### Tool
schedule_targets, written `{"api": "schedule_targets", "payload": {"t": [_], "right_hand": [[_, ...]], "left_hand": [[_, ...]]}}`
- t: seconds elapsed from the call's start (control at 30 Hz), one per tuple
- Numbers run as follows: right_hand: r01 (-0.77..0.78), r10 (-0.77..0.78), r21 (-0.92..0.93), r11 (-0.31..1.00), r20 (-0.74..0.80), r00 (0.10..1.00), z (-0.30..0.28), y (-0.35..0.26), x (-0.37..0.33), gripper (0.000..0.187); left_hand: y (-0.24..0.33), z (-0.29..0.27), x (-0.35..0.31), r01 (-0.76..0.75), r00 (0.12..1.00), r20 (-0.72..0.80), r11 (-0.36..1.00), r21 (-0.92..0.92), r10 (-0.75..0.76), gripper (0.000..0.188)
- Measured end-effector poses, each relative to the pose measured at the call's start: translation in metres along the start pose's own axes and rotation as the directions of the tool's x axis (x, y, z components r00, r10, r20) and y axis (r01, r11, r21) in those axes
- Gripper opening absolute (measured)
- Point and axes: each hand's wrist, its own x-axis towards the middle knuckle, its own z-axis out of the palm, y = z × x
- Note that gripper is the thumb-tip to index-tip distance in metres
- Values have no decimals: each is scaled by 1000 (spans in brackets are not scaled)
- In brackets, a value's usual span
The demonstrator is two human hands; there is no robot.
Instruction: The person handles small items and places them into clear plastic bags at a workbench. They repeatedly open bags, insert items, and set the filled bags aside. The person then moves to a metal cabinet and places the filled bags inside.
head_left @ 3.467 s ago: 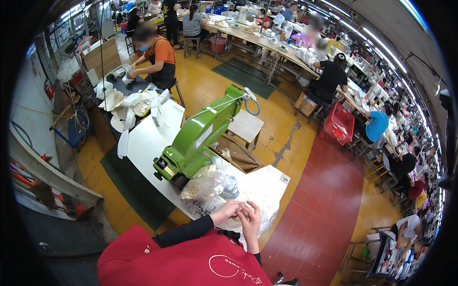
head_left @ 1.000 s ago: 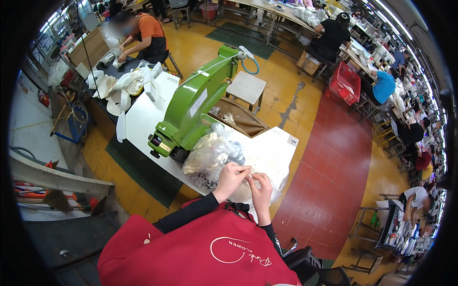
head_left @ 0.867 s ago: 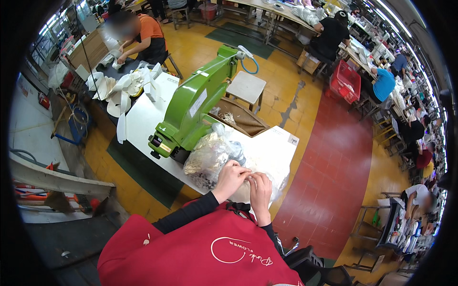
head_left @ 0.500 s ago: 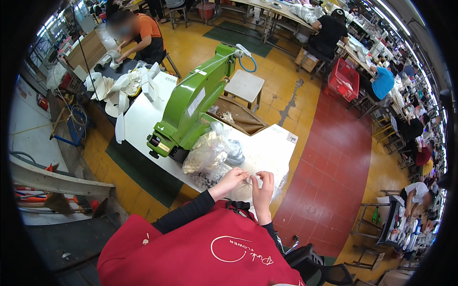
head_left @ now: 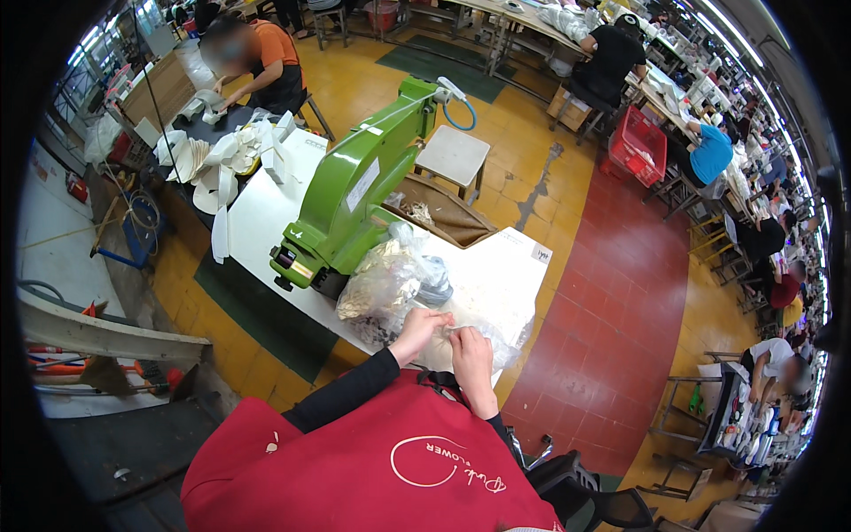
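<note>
My left hand [head_left: 420, 334] and my right hand [head_left: 472, 356] are close together over the near edge of the white table [head_left: 496, 282]. Both have their fingers closed on the gathered top of a clear plastic bag [head_left: 436, 354] with pale contents, partly hidden by the hands. Another clear plastic bag [head_left: 383, 282], filled with cream and grey pieces, lies just beyond my left hand. The green press machine [head_left: 350, 195] rises behind that bag.
A brown open box [head_left: 443, 213] with scraps adjoins the table's far edge, with a white-topped stool [head_left: 454, 156] behind it. White pieces [head_left: 232, 151] are piled at far left, near a co-worker in orange [head_left: 275, 55]. A red crate [head_left: 636, 146] stands on the floor.
Both hands have moved slightly left; my right hand has turned, its fingers now curled over the bag's top beside my left. The bag's plastic spreads out more to the right.
</note>
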Motion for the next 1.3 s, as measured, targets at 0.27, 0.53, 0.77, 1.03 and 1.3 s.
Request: {"api": "schedule_targets", "payload": {"t": [0.27, 0.53, 0.77, 1.03, 1.3], "right_hand": [[-68, 78, 159, 985, -58, 995, -17, 1, -9, 62], [-10, 42, 390, 921, -74, 996, -44, 10, -2, 99], [-64, 253, 909, 413, -47, 966, -101, -11, 18, 73], [-115, 332, 975, 190, 47, 942, -95, 9, -3, 80], [-162, 350, 967, 198, 85, 933, -95, -4, -10, 80]], "left_hand": [[6, -11, 18, -59, 997, 48, 988, -140, 67, 26], [106, 37, -48, -310, 905, 283, 948, -76, 319, 26], [202, 4, -61, -838, 520, 563, 256, 481, 643, 92], [129, 12, -52, -491, 742, 611, 844, 216, 276, 91], [94, 8, -60, -401, 823, 487, 906, 135, 292, 60]]}}
